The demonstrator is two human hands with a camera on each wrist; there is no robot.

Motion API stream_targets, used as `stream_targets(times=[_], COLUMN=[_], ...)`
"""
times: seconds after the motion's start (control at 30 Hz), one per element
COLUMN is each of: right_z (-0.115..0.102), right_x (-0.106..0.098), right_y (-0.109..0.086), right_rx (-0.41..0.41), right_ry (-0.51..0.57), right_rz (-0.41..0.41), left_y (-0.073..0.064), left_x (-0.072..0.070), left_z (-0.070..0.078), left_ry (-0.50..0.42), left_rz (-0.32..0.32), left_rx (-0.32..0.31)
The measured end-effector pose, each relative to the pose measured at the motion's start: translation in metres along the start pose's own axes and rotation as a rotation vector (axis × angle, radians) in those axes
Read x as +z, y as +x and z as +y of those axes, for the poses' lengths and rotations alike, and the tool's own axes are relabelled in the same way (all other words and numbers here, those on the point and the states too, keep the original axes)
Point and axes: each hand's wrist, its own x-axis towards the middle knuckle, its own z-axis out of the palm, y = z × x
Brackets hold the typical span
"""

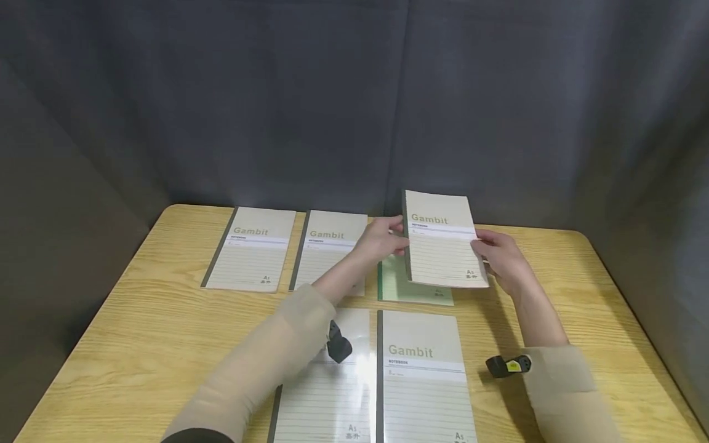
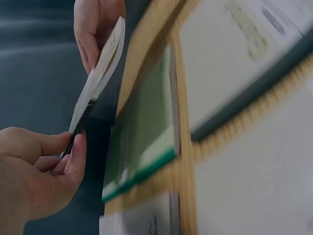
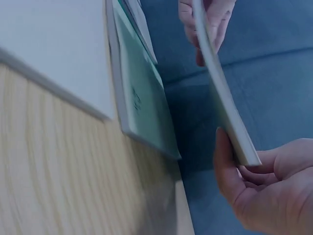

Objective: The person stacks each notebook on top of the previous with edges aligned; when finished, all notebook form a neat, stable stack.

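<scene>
A white-covered notebook marked "Gambit", with a dark spine, is lifted above the table, its cover toward the head camera. My left hand pinches its spine edge between thumb and fingers. On the opposite edge, my right hand grips with the thumb on the cover side. The left wrist view shows the raised notebook almost edge-on between both hands, its pages slightly parted. Below it lies a green notebook, partly hidden by the raised one.
Two white notebooks lie at the back left, an outer one and an inner one behind my left forearm. Nearer me lie two more, a right one and a left one partly under my sleeve. A dark curtain hangs behind the wooden table.
</scene>
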Motion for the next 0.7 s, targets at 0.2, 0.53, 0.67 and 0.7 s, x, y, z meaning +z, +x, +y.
stream_targets(times=[0.2, 0.53, 0.67, 0.7], right_z=[0.004, 0.014, 0.016, 0.016], right_x=[0.022, 0.036, 0.038, 0.038], right_y=[0.008, 0.018, 0.020, 0.020], right_rx=[-0.030, 0.009, 0.005, 0.004], right_ry=[-0.042, -0.151, -0.178, -0.187], right_rz=[-0.031, -0.046, -0.031, -0.025], left_y=[-0.002, -0.003, -0.003, -0.003], left_x=[-0.016, -0.016, -0.012, -0.012], left_z=[-0.018, -0.036, -0.041, -0.041], left_ry=[0.154, 0.287, 0.313, 0.316], left_rz=[0.037, 0.059, 0.078, 0.084], left_rx=[-0.043, -0.077, -0.057, -0.049])
